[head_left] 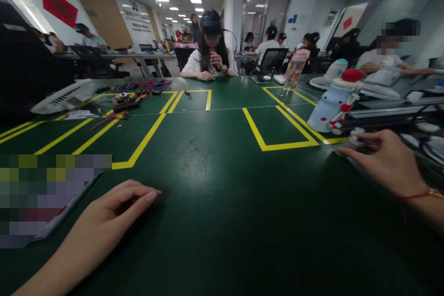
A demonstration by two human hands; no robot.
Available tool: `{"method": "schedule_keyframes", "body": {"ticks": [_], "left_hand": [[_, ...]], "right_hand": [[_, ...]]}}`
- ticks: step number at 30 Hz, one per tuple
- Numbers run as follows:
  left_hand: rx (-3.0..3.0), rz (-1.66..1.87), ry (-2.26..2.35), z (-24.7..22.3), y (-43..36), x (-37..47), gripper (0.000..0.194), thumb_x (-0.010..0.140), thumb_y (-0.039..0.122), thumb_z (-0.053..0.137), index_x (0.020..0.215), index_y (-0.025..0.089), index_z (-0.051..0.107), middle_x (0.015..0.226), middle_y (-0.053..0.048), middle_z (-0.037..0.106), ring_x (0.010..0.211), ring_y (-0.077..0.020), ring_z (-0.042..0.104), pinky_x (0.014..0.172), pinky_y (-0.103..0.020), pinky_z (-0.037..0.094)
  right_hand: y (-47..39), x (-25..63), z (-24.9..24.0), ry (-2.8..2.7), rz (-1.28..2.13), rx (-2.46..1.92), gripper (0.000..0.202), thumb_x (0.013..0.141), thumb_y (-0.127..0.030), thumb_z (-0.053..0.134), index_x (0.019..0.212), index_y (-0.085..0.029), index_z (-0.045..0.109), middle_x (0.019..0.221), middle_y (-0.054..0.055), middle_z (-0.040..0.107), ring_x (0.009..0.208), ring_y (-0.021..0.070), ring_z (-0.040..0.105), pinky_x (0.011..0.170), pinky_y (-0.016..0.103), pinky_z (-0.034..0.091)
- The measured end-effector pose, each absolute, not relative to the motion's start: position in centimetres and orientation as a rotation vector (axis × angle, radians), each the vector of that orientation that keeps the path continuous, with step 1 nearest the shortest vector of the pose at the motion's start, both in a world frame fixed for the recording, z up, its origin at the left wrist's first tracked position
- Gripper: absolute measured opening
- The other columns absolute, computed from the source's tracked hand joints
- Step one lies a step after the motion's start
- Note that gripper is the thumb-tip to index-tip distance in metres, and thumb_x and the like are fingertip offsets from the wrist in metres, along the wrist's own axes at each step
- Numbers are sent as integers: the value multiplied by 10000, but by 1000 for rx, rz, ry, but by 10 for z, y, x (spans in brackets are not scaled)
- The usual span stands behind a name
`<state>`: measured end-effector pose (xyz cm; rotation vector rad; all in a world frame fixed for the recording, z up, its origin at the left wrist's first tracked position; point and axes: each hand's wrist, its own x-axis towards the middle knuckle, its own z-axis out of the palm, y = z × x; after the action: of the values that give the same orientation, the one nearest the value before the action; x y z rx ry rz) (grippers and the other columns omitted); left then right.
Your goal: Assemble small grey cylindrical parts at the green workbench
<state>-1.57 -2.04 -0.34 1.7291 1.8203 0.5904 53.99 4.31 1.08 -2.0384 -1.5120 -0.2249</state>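
Observation:
My right hand (390,159) is closed round a small clear container (357,141) with a whitish top, at the right side of the green table (208,194). Its thumb and fingers grip the sides, and the palm side is partly hidden. Just behind it stands a light blue bottle (324,106) with a red top. My left hand (118,208) rests on the table at the lower left, thumb and index finger pressed near each other. Whether anything is between those fingers is too small to tell. A blurred-out flat item (69,208) lies left of this hand.
Yellow tape (287,146) marks outlines on the table. Wires and small parts (149,88) lie at the back left, near a white fan (64,97). A pink-lidded bottle (294,71) and metal rails (388,113) are at the right. A person (210,51) sits opposite.

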Motion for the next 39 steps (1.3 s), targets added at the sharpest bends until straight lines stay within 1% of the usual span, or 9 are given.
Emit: {"method": "schedule_keyframes", "body": {"ticks": [6,13,15,18,21,26,29,34,39], "left_hand": [[1758,566,1817,1,-20,-11,413,873,638,539,1016,298,725,1112,-1,703,1050,-268,640,919,-354,473],[1841,556,1790,0,-18,-11,367,905,580,537,1001,285,733,1096,-9,703,1041,-253,634,921,-339,475],[1888,571,1789,3,-18,-2,374,902,573,547,1007,270,738,1078,-30,701,1002,-250,640,864,-334,499],[1982,623,1717,11,-18,26,361,900,540,567,1099,284,726,1075,-44,688,910,-231,642,715,-307,517],[2092,754,1464,22,-16,70,299,906,470,593,1137,323,713,1069,-37,672,918,-215,629,772,-320,531],[2083,844,1198,39,-6,120,177,891,334,619,984,322,769,962,-23,661,902,-195,630,806,-335,521],[2000,900,1275,39,-2,120,147,860,364,644,891,315,779,924,-17,658,876,-202,626,800,-348,515],[1988,757,1301,17,-3,109,119,836,359,697,879,311,797,940,-23,653,927,-225,618,835,-382,502],[2160,601,1309,-5,-1,119,117,827,281,744,903,340,811,977,-18,673,963,-243,605,845,-400,469]], "right_hand": [[9,409,14,-1967,312,-1140,378,786,-309,746,1107,-222,565,1216,79,659,1101,194,667,942,357,571],[-7,328,4,-2219,688,-881,318,850,-195,656,1128,-249,511,1297,38,625,1154,140,631,965,325,553],[-7,329,-1,-2215,723,-890,397,847,-207,662,1201,-261,492,1326,44,601,1193,150,611,1004,347,537],[-7,333,-8,-2143,807,-955,684,782,-280,749,1361,-280,384,1336,75,573,1200,180,606,1023,386,534],[-6,332,-15,-2031,907,-946,782,749,-290,782,1366,-272,302,1299,93,579,1185,189,617,1028,399,534],[-4,329,-19,-1994,936,-949,600,789,-229,719,1254,-268,341,1175,59,620,1105,165,647,971,364,549],[-4,330,-11,-2020,837,-1027,547,761,-200,699,1217,-245,400,1119,58,625,1012,160,651,886,338,556],[0,335,-1,-2085,621,-1141,392,714,-146,633,1084,-207,516,1002,40,608,854,128,592,743,284,515],[0,331,-2,-2084,577,-1135,356,693,-137,624,1032,-199,535,959,28,612,822,120,582,715,263,506]]}}
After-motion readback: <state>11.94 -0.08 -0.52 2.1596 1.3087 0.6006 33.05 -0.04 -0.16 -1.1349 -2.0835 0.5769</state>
